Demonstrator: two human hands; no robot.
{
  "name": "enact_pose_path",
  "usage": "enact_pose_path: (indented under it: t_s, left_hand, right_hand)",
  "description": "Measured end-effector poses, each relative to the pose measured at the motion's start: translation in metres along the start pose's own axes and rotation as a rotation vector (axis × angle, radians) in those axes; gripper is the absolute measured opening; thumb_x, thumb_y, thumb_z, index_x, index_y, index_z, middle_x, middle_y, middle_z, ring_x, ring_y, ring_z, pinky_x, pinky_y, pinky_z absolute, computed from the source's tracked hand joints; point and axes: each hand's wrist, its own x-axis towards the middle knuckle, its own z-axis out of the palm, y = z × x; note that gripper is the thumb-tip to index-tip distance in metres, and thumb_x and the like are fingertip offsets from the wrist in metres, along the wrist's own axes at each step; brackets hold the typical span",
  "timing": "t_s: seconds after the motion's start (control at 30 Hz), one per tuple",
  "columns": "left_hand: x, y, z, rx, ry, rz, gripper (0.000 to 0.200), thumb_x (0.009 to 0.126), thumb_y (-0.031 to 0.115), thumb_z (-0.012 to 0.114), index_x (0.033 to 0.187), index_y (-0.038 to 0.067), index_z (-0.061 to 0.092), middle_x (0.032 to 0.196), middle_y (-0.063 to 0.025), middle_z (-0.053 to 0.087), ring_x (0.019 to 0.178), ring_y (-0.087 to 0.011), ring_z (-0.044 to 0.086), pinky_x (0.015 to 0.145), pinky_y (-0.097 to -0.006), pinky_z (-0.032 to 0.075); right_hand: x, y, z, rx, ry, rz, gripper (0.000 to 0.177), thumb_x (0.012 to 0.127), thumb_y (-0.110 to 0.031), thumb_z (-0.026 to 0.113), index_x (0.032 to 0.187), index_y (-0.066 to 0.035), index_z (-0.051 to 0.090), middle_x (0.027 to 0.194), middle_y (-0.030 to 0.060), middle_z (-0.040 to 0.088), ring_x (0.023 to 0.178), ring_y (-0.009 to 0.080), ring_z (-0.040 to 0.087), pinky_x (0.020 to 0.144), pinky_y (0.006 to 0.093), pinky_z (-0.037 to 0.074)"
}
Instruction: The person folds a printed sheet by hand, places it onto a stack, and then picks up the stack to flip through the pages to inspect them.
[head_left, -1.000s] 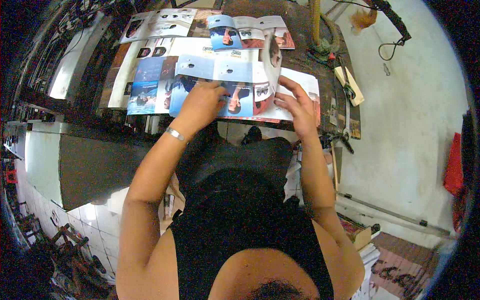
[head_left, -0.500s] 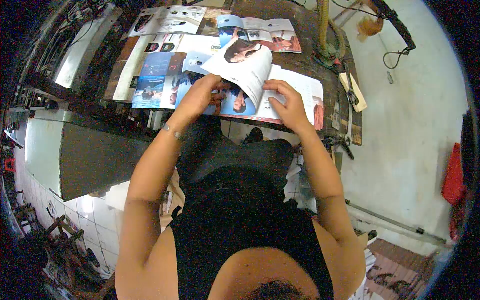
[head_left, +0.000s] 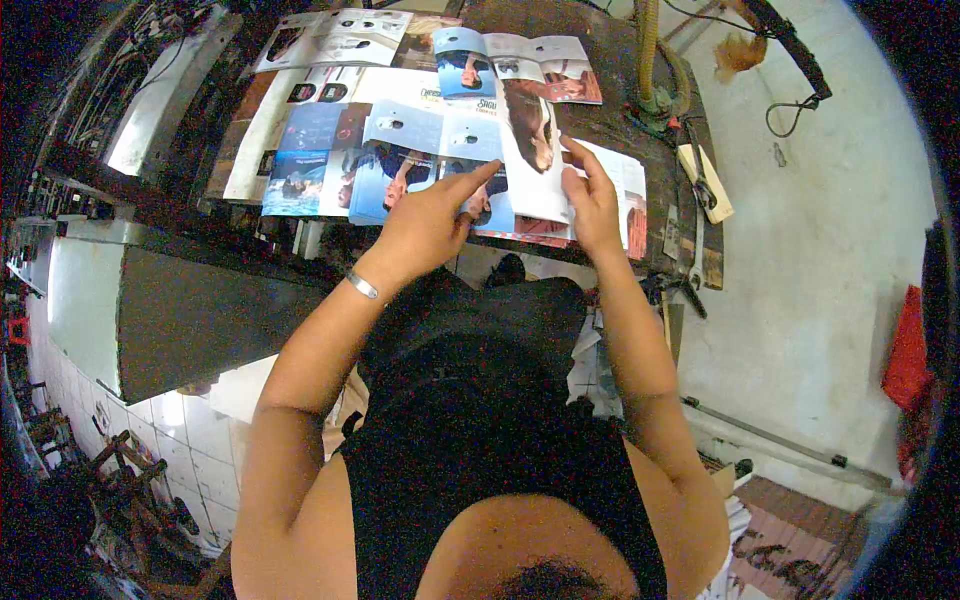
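An open printed booklet with blue photo pages lies at the near edge of a dark wooden table. My left hand rests on its blue page, index finger stretched toward the fold and the other fingers apart. On the booklet's right side a white page with a dark-haired figure stands partly curled. My right hand is at that page's right edge, thumb and fingers apart. Whether the fingertips pinch the page cannot be made out. Under the right hand lie more white sheets.
Other printed sheets lie across the table's far side. At the table's right edge are a wrench, a wood piece and a yellowish hose. A grey box stands at the left.
The curled page has swung to the right and shows more of its picture. My left hand has moved right onto the blue page, and my right hand has shifted slightly right.
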Motion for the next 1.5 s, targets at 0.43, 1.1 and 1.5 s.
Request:
enact_pose_path:
  t_s: [0.43,1.1,1.5]
  left_hand:
    - [-0.011,-0.011,0.010,0.177,-0.093,0.072,0.046,0.085,0.011,0.072,0.131,0.016,0.068,0.130,-0.0133,0.068,0.116,-0.0377,0.066,0.102,-0.0491,0.051]
    - [-0.016,0.002,-0.007,0.245,0.066,-0.155,0.060,0.092,0.039,0.072,0.145,0.012,0.059,0.134,-0.0181,0.064,0.132,-0.0386,0.056,0.110,-0.0558,0.038]
    - [-0.007,-0.004,0.000,0.322,0.031,-0.247,0.060,0.096,0.045,0.067,0.148,0.016,0.057,0.131,-0.0181,0.068,0.140,-0.0392,0.051,0.101,-0.0563,0.043]
  right_hand:
    - [-0.027,0.016,-0.038,0.529,0.031,0.371,0.077,0.107,-0.065,0.036,0.156,-0.007,0.043,0.146,0.0193,0.057,0.110,0.0313,0.072,0.073,0.0452,0.067]
    - [-0.054,0.011,-0.014,0.441,0.129,0.284,0.053,0.091,-0.001,0.073,0.139,0.001,0.051,0.123,0.0153,0.068,0.102,0.0266,0.073,0.079,0.0427,0.068]
    - [-0.061,0.015,-0.003,0.684,0.243,0.358,0.031,0.096,0.004,0.065,0.126,0.004,0.058,0.112,0.0146,0.071,0.095,0.0252,0.075,0.077,0.0457,0.070]
